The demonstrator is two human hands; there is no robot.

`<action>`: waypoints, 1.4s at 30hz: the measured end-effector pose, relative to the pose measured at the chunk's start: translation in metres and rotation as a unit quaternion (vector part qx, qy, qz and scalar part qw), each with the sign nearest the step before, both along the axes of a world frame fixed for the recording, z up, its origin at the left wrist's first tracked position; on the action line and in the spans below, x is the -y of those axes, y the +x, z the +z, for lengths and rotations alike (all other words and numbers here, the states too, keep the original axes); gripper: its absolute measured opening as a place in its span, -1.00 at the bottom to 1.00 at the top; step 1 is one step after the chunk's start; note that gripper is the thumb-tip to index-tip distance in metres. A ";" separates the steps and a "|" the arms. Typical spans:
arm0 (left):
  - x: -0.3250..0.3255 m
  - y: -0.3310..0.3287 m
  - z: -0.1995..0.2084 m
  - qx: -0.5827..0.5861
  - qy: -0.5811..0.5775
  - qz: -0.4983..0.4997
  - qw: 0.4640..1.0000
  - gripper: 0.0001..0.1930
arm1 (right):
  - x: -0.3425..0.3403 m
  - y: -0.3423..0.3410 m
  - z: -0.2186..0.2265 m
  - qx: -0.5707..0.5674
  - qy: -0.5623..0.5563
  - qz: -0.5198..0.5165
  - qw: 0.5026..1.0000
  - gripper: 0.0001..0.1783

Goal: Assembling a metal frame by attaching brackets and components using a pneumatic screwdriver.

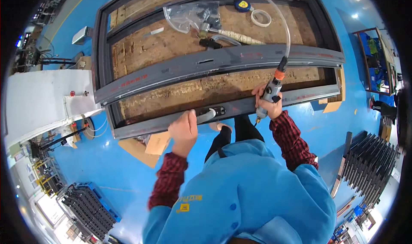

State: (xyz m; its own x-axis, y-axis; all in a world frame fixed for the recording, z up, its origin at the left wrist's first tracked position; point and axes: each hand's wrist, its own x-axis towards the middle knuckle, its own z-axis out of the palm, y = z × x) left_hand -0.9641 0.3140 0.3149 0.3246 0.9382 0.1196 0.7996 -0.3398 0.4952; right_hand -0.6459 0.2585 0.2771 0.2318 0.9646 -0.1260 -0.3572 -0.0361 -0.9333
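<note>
My left hand point(183, 131) is closed at the end of a pale curved lever handle point(207, 116), whose black base point(219, 111) sits on the near bar of a dark grey metal frame point(159, 126). The fingertips are partly hidden, but the hand appears to grip the lever. To the right, my right hand point(273, 106) wraps round a grey air screwdriver point(271, 91) with an orange collar. Its bit points down, just in front of the frame's near bar. From its top a clear air hose point(285, 25) runs up and away.
Beyond lies a second dark frame point(206, 60) on a wooden bench top point(141, 51). On the wood are a hammer point(236, 36), clear plastic bag point(184, 17), tape measure point(243, 5) and white tape ring point(261, 18). Cardboard point(156, 143) shows below; stacked dark profiles point(367, 167) stand right.
</note>
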 end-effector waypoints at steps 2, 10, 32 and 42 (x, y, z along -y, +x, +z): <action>0.007 0.001 -0.002 0.014 0.022 0.058 0.998 -0.71 | -0.001 -0.012 -0.002 -0.010 -0.002 0.010 1.000 -0.70; -0.022 -0.019 0.030 0.135 0.089 0.067 0.984 -0.80 | -0.017 0.003 0.043 -0.018 -0.082 0.094 0.992 -0.70; -0.272 0.148 -0.021 -0.349 0.038 -0.369 0.861 -0.85 | -0.295 0.156 -0.030 0.767 0.167 0.143 0.603 -0.64; -0.274 0.103 0.047 -0.105 -0.122 -0.217 0.963 -0.83 | -0.284 0.113 0.073 0.555 0.061 0.258 0.789 -0.54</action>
